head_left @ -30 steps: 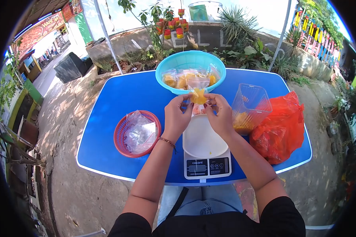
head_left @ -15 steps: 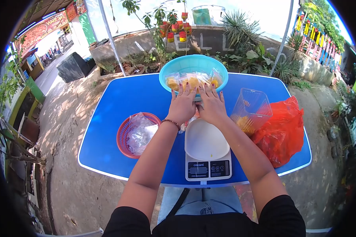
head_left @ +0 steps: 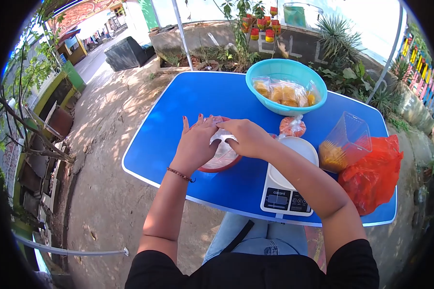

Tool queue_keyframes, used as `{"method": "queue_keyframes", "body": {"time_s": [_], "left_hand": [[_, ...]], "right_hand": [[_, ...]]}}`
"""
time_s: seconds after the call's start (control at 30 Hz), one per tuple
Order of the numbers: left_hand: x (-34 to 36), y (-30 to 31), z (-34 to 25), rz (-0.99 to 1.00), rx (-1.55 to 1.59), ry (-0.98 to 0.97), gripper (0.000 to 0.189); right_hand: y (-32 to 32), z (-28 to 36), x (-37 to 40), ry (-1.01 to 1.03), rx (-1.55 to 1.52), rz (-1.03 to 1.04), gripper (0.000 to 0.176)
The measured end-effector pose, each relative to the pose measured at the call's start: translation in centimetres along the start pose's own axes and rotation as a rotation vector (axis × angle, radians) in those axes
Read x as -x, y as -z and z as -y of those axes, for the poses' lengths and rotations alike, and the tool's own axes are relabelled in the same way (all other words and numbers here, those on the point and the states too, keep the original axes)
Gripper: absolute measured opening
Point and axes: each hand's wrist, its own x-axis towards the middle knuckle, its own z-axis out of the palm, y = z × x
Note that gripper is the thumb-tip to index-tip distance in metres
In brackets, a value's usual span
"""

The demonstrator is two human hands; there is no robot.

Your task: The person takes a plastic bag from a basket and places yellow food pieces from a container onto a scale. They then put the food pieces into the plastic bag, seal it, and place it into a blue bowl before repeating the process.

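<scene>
My left hand (head_left: 196, 140) is over the red plastic basket (head_left: 220, 168), its fingers spread along the far side. My right hand (head_left: 246, 138) reaches across to the same basket, fingertips close to my left fingers and thumb held apart from them. Clear plastic bags (head_left: 224, 155) lie in the basket, partly covered by both hands. Whether my fingertips touch a bag is hidden. Right of the basket stands a white kitchen scale (head_left: 287, 200) with a white tray (head_left: 301, 149) on top.
A turquoise basin (head_left: 287, 67) at the back holds several filled bags (head_left: 287, 94). A tied bag of orange-red stuff (head_left: 292, 126) sits behind the scale. To the right are a clear container (head_left: 349, 139) with yellow pieces and a red plastic bag (head_left: 373, 176). The blue table (head_left: 178, 115) has a white edge.
Both hands have left the turquoise basin and moved left and nearer, to the red basket. The view has turned left, so the table's things appear farther right.
</scene>
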Motion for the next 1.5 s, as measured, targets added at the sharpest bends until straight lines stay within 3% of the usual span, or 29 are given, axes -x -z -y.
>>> {"method": "queue_keyframes", "body": {"time_s": [0.07,0.13,0.2,0.3,0.5,0.57,0.7,0.77,0.93,1.03,1.13,1.17,1.27,1.4,1.43,1.5], "left_hand": [[1.6,0.2,0.8,0.068,-0.004,0.082,0.040],[2.9,-0.4,2.0,0.128,0.049,0.119,0.041],[3.9,-0.9,2.4,0.084,0.075,0.126,0.043],[4.6,-2.0,3.0,0.034,0.117,0.124,0.044],[4.5,-2.1,1.8,-0.184,0.155,0.049,0.042],[3.9,-1.5,1.2,-0.162,0.173,0.053,0.037],[2.9,-1.1,-0.3,-0.314,0.239,0.047,0.022],[2.5,-0.6,-1.2,-0.357,0.295,0.017,0.018],[1.2,-1.3,-4.5,-0.247,0.796,-0.053,0.017],[-0.5,-1.7,-7.2,-0.195,0.955,-0.087,0.018],[-2.4,-1.8,-10.4,-0.168,1.039,-0.093,0.015],[-3.2,-1.9,-11.4,-0.160,1.062,-0.098,0.014],[-5.6,-1.5,-15.3,-0.165,1.103,-0.193,0.016],[-8.9,-1.9,-20.6,-0.260,1.111,-0.342,0.018],[-9.3,-0.8,-21.7,-0.259,0.900,-0.294,0.016],[-10.8,-1.3,-23.3,-0.479,0.680,-0.409,0.016]], "right_hand": [[-0.8,2.0,-1.1,-0.106,0.015,0.161,0.038],[-2.8,1.7,-1.4,-0.047,0.116,0.169,0.040],[-4.2,1.6,-1.4,-0.026,0.213,0.174,0.043],[-5.2,0.6,-2.4,-0.144,0.204,0.355,0.044],[-4.4,0.6,-2.4,-0.024,0.010,0.127,0.013],[-3.0,1.2,-1.9,-0.008,-0.052,0.056,0.010],[0.8,2.9,-0.6,-0.007,-0.121,-0.073,0.013],[2.5,3.4,0.4,-0.096,-0.141,-0.059,0.012],[5.7,3.9,4.0,-0.131,-0.113,-0.091,0.008],[8.6,4.0,6.3,-0.193,-0.080,-0.099,0.010],[10.8,3.4,8.7,-0.077,-0.025,-0.381,0.019],[12.2,3.7,9.8,-0.162,-0.089,-0.319,0.036],[15.4,4.5,12.6,-0.208,-0.118,-0.311,0.037],[18.3,2.9,15.6,-0.176,0.130,-0.388,0.047],[18.8,2.5,16.3,-0.298,0.203,-0.431,0.043],[20.3,1.1,18.0,-0.456,0.326,-0.396,0.041]]}}
